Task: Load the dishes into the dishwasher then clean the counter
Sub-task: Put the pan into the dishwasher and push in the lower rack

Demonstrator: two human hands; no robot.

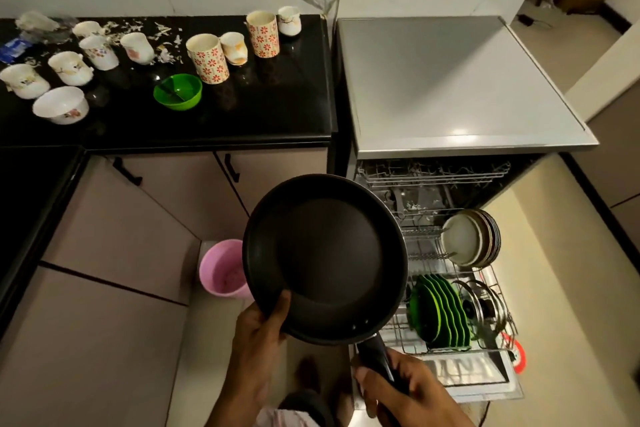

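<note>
I hold a black frying pan (325,253) level in front of me, left of the open dishwasher (450,184). My right hand (412,388) grips its handle. My left hand (259,326) pinches the near rim, thumb inside the pan. The pulled-out lower rack (426,253) carries several green plates (440,312), a stack of white and dark plates (471,237) and a glass lid (481,302). On the black counter (242,114) stand several white cups (69,68), a white bowl (60,104), a green bowl (178,91) and two red-flowered tumblers (207,57).
Scraps and crumbs (162,42) litter the back of the counter, with crumpled wrappers (31,28) at far left. A pink bucket (223,269) sits on the floor under the pan. The dishwasher's grey top (450,87) is bare. Cabinet doors (138,218) lie below the counter.
</note>
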